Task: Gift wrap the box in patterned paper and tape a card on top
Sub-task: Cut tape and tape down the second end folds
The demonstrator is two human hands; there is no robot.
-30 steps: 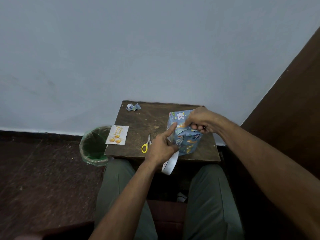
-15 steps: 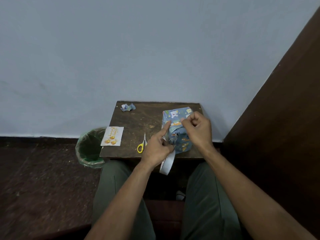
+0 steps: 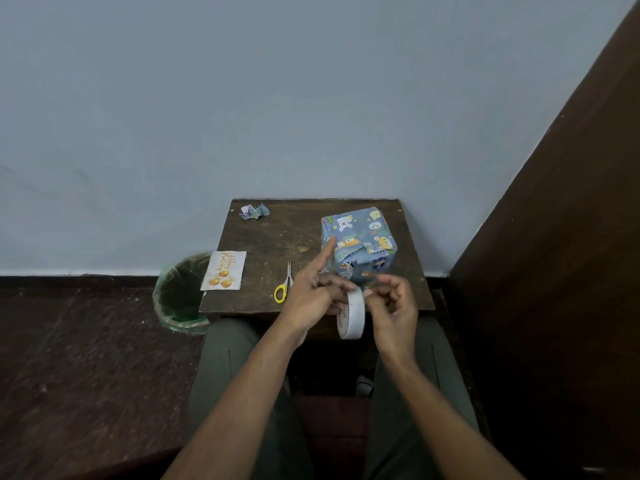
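Note:
The box (image 3: 360,244), wrapped in blue paper with cartoon animals, stands on the right side of a small dark wooden table (image 3: 277,244). My left hand (image 3: 311,292) holds a white tape roll (image 3: 351,315) at the table's near edge, its index finger stretched up to touch the box's left edge. My right hand (image 3: 391,303) has its fingers curled at the roll's top, pinching at the tape. A white card (image 3: 224,270) with gold balloons lies at the table's left edge.
Yellow-handled scissors (image 3: 284,285) lie between the card and my hands. Paper scraps (image 3: 254,212) sit at the far left corner. A green-lined bin (image 3: 180,296) stands on the floor left of the table. A dark wooden panel (image 3: 554,271) rises on the right.
My right hand has left the top of the box and come down to the tape roll. The left hand has drawn back toward me with the roll.

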